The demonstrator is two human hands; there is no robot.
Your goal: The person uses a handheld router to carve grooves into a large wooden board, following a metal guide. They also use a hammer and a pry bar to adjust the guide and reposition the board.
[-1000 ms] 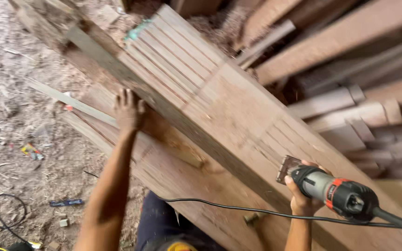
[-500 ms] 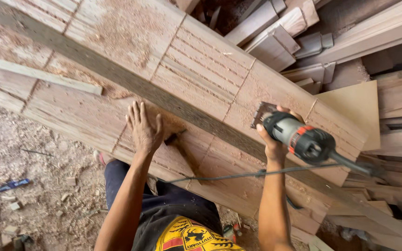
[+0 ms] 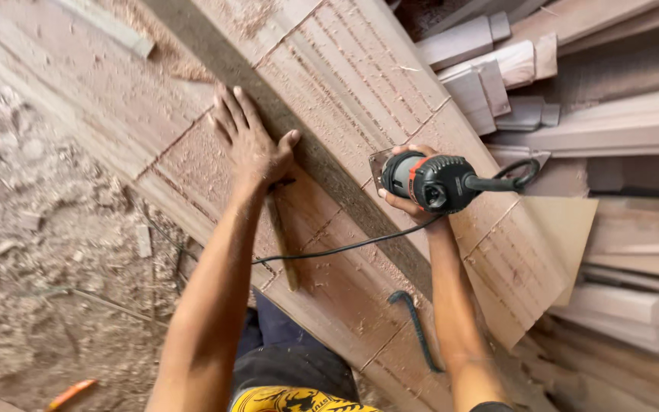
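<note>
- Left arm (image 3: 207, 305): bare, extended forward and up from the lower frame edge, elbow nearly straight, forearm angled slightly right toward the wrist.
- Left hand (image 3: 252, 145): palm down, pressed flat, back of hand facing the camera; 4 fingers spread and pointing up-left, thumb splayed out to the right.
- Right arm (image 3: 455, 313): bare, rising from the lower right, forearm close to vertical, wrist bent slightly left.
- Right hand (image 3: 413, 200): closed in a grip, fingers curled around from beneath, fingertips showing at the left side, knuckles low; thumb partly hidden.
- Spacing: the 2 hands sit well apart, left higher than right.
</note>
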